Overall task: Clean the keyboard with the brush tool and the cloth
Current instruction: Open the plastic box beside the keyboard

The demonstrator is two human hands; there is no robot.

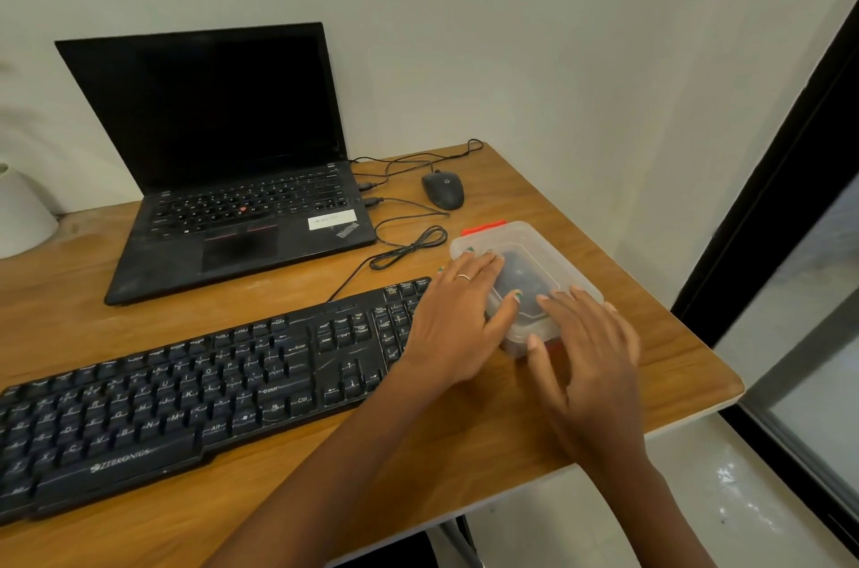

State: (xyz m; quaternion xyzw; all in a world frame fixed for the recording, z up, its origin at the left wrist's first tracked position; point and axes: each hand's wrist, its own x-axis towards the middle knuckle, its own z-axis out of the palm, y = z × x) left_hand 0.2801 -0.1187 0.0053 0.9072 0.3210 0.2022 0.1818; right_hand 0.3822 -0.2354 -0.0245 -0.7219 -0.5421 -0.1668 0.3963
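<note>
We take the black keyboard (186,400) as our landmark; it lies slantwise across the near part of the wooden table (650,335), its left end nearest us and its number pad running up to the right. Far to its left, at the table's back edge, sits a white rounded object (23,214), only partly in view. Behind the keyboard stands an open black laptop (223,177), screen dark. To the right of the laptop, behind the keyboard's right end, loose black cables (409,249) curl on the wood, and a black mouse (442,189) rests farther back still.

Over the keyboard's number pad we see the left hand (458,326) — fingers spread flat, a ring on one finger, its fingertips laid on the lid of a translucent plastic container (525,270) that sits just right of the keyboard. The hand lies open and grips nothing. A red tab shows at the container's far edge, and something dark lies inside, too clouded by the plastic to name.

Right of that, the right hand (590,363) also rests open — fingers extended onto the container's near right side, thumb at its near wall, not closed around it. We cannot pick out a brush or cloth anywhere.
</note>
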